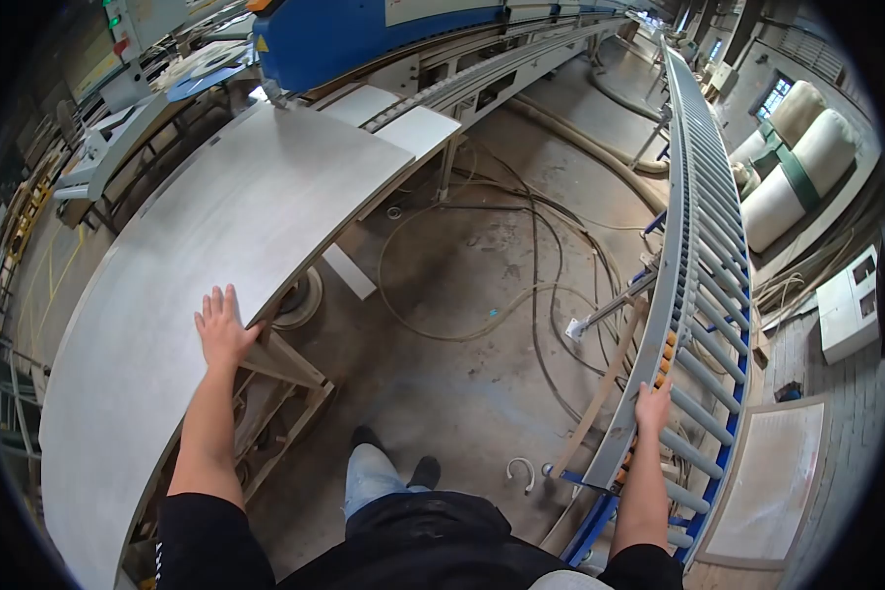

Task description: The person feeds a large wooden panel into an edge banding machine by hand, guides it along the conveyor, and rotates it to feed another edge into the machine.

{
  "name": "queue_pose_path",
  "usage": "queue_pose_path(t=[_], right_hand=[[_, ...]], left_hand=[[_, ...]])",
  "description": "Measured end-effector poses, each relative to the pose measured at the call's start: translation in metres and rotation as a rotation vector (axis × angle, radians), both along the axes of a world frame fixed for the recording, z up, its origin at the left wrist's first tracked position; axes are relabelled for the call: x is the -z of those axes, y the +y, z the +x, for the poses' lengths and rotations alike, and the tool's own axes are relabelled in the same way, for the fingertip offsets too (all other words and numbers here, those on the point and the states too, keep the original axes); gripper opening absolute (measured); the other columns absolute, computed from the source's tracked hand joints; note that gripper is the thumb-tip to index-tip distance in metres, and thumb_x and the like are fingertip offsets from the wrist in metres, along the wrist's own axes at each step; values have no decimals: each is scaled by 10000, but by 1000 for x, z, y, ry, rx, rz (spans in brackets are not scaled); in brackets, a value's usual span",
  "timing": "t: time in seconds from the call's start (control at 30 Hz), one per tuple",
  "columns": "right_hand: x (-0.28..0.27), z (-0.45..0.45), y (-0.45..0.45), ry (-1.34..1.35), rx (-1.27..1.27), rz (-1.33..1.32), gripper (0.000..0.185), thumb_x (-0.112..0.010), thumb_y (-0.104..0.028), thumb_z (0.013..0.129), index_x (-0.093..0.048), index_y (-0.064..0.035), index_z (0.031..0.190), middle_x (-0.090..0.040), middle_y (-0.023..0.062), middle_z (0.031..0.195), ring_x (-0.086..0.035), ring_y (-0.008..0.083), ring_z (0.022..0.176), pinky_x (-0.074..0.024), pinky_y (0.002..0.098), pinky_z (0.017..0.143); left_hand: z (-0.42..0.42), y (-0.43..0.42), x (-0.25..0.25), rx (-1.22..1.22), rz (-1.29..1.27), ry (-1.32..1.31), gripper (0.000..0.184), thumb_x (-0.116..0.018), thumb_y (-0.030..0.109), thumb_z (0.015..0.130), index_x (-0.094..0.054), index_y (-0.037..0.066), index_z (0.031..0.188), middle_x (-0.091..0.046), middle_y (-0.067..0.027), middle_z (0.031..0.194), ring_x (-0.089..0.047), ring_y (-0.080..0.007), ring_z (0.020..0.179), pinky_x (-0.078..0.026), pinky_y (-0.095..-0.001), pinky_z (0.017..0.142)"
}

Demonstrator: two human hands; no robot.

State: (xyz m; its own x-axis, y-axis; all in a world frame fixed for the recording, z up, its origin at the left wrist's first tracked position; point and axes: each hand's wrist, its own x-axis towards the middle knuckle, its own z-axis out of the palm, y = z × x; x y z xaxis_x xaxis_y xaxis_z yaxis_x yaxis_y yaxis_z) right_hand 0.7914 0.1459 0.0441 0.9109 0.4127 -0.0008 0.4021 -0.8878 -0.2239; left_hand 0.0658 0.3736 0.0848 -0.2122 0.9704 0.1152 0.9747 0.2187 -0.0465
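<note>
White board point(216, 211) beneath spread left grip point(224, 332); right grip point(651, 405) curled over conveyor rail point(670, 280)

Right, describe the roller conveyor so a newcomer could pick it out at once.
Find the blue machine at the top, then cross the floor rightward. There runs the roller conveyor, set apart by its ladder-like row of grey rollers.

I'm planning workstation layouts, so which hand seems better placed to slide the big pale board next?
Likely the left hand: it rests on the board, near its edge. The right hand is at the roller conveyor, apart from the board.
</note>
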Motion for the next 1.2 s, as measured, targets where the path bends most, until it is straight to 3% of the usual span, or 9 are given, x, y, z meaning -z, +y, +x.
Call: queue_pose_path(t=[0.43, 0.7, 0.8, 0.87, 0.97, 1.0, 1.07, 1.13, 1.2], right_hand=[[-17, -14, 5, 30, 18, -9, 758, -610, -418, 891, -269, -144, 1511, -530, 205, 1350, -538, 378, 1213, -444, 482, 989], [2, 3, 0, 14, 9, -10, 772, -587, -441, 901, -216, -197, 1532, -530, 214, 1345, -552, 396, 1195, -455, 502, 977], [-13, -6, -1, 62, 9, 59, 772, -586, -448, 893, -224, -202, 1530, -537, 219, 1337, -566, 413, 1171, -472, 507, 957], [-23, -11, -3, 112, 29, 73, 776, -599, -443, 883, -239, -202, 1527, -534, 221, 1340, -559, 407, 1181, -470, 490, 964], [-8, -4, -13, 115, 15, 160, 737, -623, -419, 871, -300, -200, 1497, -547, 204, 1323, -564, 399, 1174, -473, 486, 959], [-17, -14, -16, 144, 50, 113, 721, -632, -417, 868, -328, -186, 1480, -548, 203, 1317, -557, 400, 1181, -471, 486, 959], [-16, -13, -19, 135, 28, 75, 705, -640, -414, 865, -355, -173, 1463, -550, 203, 1312, -551, 401, 1188, -470, 485, 959], [10, -9, -17, -154, -13, 211, 638, -669, -410, 854, -463, -140, 1394, -548, 209, 1303, -537, 395, 1200, -456, 479, 974], [-14, -42, -14, 19, -129, 365, 598, -698, -399, 845, -545, -78, 1326, -540, 207, 1318, -531, 377, 1209, -435, 448, 1012]], left_hand=[[0, -1, 1, -8, -6, 7, 991, -754, 504, 710, -289, 167, 1518, -305, -144, 1551, -272, -346, 1431, -221, -534, 1154], [5, -2, -3, 1, -12, -3, 948, -748, 510, 732, -328, 151, 1503, -316, -144, 1550, -267, -346, 1440, -213, -535, 1163], [-3, -1, 8, 58, 39, 4, 927, -732, 520, 731, -360, 138, 1490, -353, -153, 1531, -302, -354, 1418, -241, -537, 1146], [-34, 11, 37, 229, 143, -36, 866, -729, 499, 735, -444, 73, 1433, -424, -231, 1461, -402, -410, 1338, -310, -521, 1109], [-6, -2, 40, 459, 448, -575, 474, -685, 279, 892, -607, -12, 1257, -627, -189, 1193, -616, -278, 1086, -501, -362, 902], [12, -17, 29, 478, 399, -551, 474, -685, 279, 892, -607, -12, 1257, -627, -189, 1193, -616, -278, 1086, -501, -362, 902], [65, -58, -16, 396, 48, -1114, 283, -620, 159, 949, -666, -25, 1158, -678, -73, 885, -630, -123, 755, -502, -230, 679], [129, -101, -57, 548, 129, -1091, 214, -542, 79, 987, -678, -29, 1112, -651, -32, 728, -515, -58, 546, -504, -239, 694], [164, -121, -70, 740, 130, -1196, 237, -582, 37, 957, -642, -44, 1171, -682, -55, 905, -580, -76, 705, -480, -208, 679]])
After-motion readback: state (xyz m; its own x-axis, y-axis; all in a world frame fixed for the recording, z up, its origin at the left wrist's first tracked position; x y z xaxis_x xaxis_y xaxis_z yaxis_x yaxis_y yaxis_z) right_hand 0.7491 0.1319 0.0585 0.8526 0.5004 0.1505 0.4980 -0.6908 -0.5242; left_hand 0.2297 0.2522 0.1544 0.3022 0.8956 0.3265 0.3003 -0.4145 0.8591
